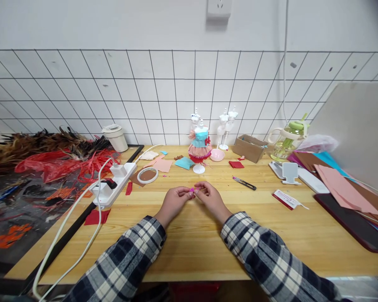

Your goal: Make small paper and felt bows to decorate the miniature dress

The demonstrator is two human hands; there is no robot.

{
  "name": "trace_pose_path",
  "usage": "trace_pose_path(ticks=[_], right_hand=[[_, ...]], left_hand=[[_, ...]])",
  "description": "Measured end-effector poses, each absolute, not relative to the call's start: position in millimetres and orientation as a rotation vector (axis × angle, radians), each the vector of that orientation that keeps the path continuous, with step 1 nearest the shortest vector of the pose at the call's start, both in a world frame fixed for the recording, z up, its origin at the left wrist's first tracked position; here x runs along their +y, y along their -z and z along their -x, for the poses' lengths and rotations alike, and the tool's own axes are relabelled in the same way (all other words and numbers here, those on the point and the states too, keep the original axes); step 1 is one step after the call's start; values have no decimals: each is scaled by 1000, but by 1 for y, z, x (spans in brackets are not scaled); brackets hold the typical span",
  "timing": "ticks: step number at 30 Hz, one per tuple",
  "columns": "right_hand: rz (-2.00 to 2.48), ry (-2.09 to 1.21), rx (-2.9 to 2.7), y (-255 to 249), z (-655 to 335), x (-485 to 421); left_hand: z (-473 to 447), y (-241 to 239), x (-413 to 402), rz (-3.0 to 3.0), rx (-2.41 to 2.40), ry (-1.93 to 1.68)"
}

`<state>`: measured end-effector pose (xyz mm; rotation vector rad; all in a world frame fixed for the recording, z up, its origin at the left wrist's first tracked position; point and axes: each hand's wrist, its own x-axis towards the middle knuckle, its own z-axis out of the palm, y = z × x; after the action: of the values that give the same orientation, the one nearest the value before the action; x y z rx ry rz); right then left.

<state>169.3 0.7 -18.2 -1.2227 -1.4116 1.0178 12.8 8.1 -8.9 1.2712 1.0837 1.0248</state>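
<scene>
My left hand and my right hand meet over the middle of the wooden table, fingers pinched together on a tiny pink piece. Both sleeves are dark plaid. Beyond the hands stands a small mannequin in a blue and pink dress on a white stand. A snipper with black handles lies to the right of my right hand, apart from it.
A white power strip with cables and a tape ring lie at left, feathers and red strips beyond. Bare mannequins, a cardboard box, a green bottle, and felt sheets sit at right.
</scene>
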Motion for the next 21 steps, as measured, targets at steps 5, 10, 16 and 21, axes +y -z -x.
trace_pose_path(ticks=[5,10,16,21], right_hand=[[1250,-915,-1488,18,-170,1],[1065,-1295,-1187,14,-173,1],[1052,-1375,-1163,9,-175,0],[1076,-1346,-1191,6,-175,0]], left_hand=[[-12,4,6,-1486,1143,-986],[-14,0,3,-1487,1128,-963],[-14,-1,3,-1403,1082,-990],[-13,3,5,-1255,1045,-1006]])
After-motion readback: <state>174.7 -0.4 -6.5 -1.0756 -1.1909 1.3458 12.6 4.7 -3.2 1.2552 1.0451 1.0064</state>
